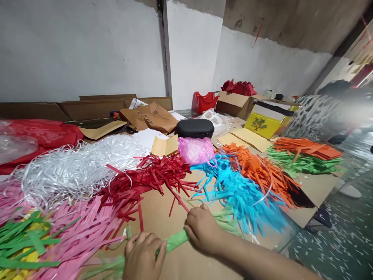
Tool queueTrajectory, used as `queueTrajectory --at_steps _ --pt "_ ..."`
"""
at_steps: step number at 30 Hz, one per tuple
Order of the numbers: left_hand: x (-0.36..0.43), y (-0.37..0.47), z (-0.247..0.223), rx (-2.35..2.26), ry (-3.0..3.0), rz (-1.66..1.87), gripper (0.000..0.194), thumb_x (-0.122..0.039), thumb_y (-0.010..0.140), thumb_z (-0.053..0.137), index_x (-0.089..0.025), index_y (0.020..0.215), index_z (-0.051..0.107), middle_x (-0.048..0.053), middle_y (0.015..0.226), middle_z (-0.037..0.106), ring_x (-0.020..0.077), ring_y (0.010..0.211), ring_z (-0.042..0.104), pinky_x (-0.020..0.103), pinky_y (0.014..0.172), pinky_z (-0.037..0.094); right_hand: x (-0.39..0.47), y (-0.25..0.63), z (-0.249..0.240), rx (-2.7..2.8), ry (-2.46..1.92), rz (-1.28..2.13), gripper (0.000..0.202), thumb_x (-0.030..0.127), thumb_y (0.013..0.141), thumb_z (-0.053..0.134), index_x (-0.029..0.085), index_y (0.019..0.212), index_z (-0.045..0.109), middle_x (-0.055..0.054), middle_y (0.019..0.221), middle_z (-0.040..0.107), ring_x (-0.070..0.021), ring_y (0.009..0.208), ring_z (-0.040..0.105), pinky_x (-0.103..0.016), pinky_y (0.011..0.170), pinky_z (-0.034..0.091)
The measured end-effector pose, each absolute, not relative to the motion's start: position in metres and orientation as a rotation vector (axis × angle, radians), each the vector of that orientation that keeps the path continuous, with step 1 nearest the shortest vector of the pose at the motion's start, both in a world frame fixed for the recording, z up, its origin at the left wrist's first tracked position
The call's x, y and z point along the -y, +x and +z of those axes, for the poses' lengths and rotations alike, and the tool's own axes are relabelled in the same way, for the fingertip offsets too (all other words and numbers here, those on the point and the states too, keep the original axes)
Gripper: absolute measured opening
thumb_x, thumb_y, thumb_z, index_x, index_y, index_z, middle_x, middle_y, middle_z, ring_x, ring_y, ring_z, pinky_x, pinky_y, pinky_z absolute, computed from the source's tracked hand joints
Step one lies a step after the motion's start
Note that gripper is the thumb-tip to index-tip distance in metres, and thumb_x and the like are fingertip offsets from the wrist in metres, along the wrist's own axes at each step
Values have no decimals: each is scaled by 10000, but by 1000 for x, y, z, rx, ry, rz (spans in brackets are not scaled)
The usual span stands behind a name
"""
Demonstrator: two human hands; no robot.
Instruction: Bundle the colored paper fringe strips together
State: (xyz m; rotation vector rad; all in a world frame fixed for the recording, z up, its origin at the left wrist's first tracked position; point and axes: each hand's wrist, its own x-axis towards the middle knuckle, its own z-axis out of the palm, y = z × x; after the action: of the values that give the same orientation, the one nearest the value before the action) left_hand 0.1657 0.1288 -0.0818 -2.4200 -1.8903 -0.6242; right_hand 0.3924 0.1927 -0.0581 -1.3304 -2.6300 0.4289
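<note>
A green paper roll (pixel 174 241) lies low on the cardboard-covered table (pixel 163 217), gripped at both ends: the left hand (pixel 142 256) wraps its fingers around one end, the right hand (pixel 202 229) closes over the other. Red strips (pixel 151 175) and blue strips (pixel 241 194) lie just beyond, pink strips (pixel 84 229) to the left.

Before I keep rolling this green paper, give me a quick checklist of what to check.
1. Left hand has a grip on the green paper bundle: ok.
2. Right hand closed on the same bundle: ok.
3. Bundle ends even: cannot tell, the left end is blurred.
4. Red strips clear of the bundle: ok, they lie just beyond it.
5. Blue strips apart from the right hand: not ok, they lie right beside it.
6. Bare cardboard in front of the hands: ok.
</note>
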Motion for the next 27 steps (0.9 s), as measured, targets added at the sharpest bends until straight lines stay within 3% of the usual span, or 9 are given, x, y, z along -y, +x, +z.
queueTrajectory --at_steps 7,10,13,15,18,21,24,27 --pt "-130 166 -81 1848 -2381 -598 280 -260 966 526 -222 714 640 -8 725 682 211 791 600 424 865 331 -197 393 -67 2625 -1302 419 206 308 1001 540 186 921 684 -61 904 668 -225 882 574 -384 821 315" --pt "-131 163 -83 1752 -2383 -629 129 -208 935 572 -246 876 680 -24 829 711 195 843 630 422 913 327 -195 395 -61 2585 -1335 393 176 308 994 571 184 932 679 -67 946 681 -231 900 581 -395 833 333" --pt "-127 163 -86 1561 -2408 -669 339 -53 840 548 -326 967 703 -44 911 731 198 953 629 444 1038 288 -193 404 -50 2617 -1182 327 198 385 984 622 214 1071 672 -70 1102 694 -262 1048 576 -461 961 334" --pt "-124 167 -86 1497 -2402 -681 335 -67 801 566 -322 952 722 -31 915 745 219 996 610 459 1080 267 -194 412 -45 2704 -919 217 234 401 981 641 238 1147 661 -60 1204 692 -282 1199 538 -528 1108 241" --pt "-121 174 -80 1468 -2410 -598 193 -225 795 665 -259 963 752 10 921 757 251 1025 596 478 1102 254 -199 420 -41 2770 -645 28 164 234 1040 527 212 1089 682 -50 1251 705 -253 1296 502 -532 1208 110" --pt "-125 182 -71 1504 -2415 -501 139 -285 776 717 -224 895 755 17 844 732 255 992 601 475 1107 259 -204 418 -38 2748 -661 91 169 223 1038 523 220 1048 691 -23 1185 736 -221 1228 546 -497 1181 199" --pt "-131 187 -70 1546 -2410 -514 62 -200 768 691 -230 806 729 3 780 701 244 917 603 472 1091 278 -201 406 -35 2671 -830 103 144 293 999 602 228 1101 679 -45 1152 730 -247 1179 555 -498 1129 255" --pt "-132 185 -75 1539 -2394 -560 130 -136 805 618 -220 763 709 13 754 689 248 887 602 482 1077 289 -189 392 -47 2683 -759 -89 156 269 1002 584 192 1109 668 -70 1061 725 -252 1062 566 -495 1078 275"
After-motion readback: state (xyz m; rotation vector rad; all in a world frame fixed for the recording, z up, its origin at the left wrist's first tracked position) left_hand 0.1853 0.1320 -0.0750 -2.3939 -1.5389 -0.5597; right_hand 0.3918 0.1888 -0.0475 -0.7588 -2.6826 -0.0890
